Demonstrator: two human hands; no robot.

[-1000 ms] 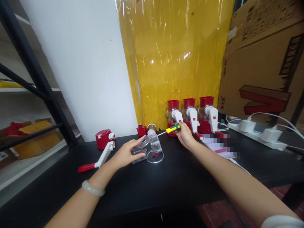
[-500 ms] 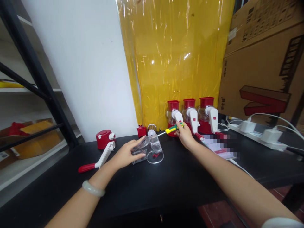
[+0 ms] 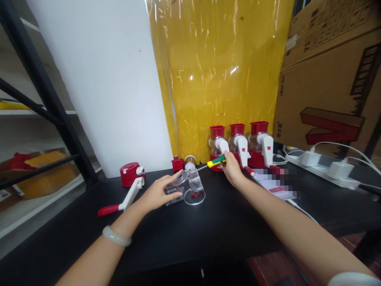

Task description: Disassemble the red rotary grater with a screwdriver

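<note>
My left hand (image 3: 162, 191) grips a clear plastic grater body (image 3: 195, 182) lying on its side on the black table, thumb and fingers around its left part. A small red piece (image 3: 195, 195) shows through its round opening. In my right hand (image 3: 232, 169) is a screwdriver (image 3: 217, 161) with a yellow and green handle, fingers closed round the handle's end. Its metal shaft points left, and the tip meets the clear body's upper right edge; the exact contact is too small to make out. Behind the body stand a metal grating drum (image 3: 190, 161) and a red part (image 3: 177, 164).
Three assembled red and white rotary graters (image 3: 260, 145) stand at the back right. A red base (image 3: 129, 174) and a crank handle (image 3: 126, 200) lie at the left. Right are a phone (image 3: 275, 184), a power strip (image 3: 323, 171) with chargers, and a cardboard box (image 3: 324, 87).
My right hand's fingers have shifted slightly on the screwdriver's handle, which looks turned a little. The left hand and the clear body stay in place.
</note>
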